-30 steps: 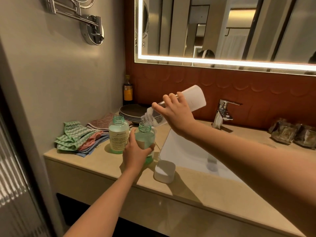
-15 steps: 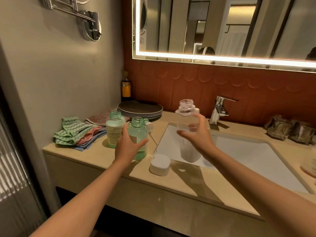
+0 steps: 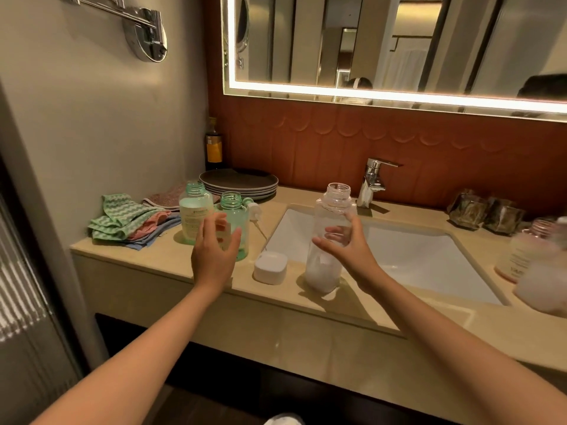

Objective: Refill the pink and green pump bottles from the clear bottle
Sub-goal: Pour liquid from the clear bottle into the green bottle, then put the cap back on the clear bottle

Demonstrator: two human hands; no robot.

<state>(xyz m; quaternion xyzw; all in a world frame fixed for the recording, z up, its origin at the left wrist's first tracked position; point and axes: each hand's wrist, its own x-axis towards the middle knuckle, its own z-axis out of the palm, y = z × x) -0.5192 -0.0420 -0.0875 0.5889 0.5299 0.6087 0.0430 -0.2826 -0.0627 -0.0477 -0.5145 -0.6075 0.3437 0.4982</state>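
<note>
The clear bottle (image 3: 329,250) stands upright and uncapped on the counter's front strip by the sink. My right hand (image 3: 348,250) is beside it, fingers spread and loose around its middle, not gripping. Two uncapped green bottles stand to the left: one (image 3: 237,222) holds green liquid, the other (image 3: 194,214) is paler. My left hand (image 3: 214,256) hovers in front of the nearer green one, fingers relaxed. A pump head with its tube (image 3: 255,211) lies behind them. A white cap (image 3: 270,267) sits between my hands. An open pink bottle (image 3: 523,256) is blurred at the far right.
A white sink basin (image 3: 408,256) is sunk into the beige counter (image 3: 171,259), with a chrome faucet (image 3: 372,182) behind it. Stacked dark plates (image 3: 239,182), folded cloths (image 3: 129,220) and a dark bottle (image 3: 214,145) fill the back left. Glass tumblers (image 3: 484,213) stand back right.
The clear bottle went from tilted over the green bottle to upright, then down onto the counter. Both my hands have loosened their hold and drawn back a little.
</note>
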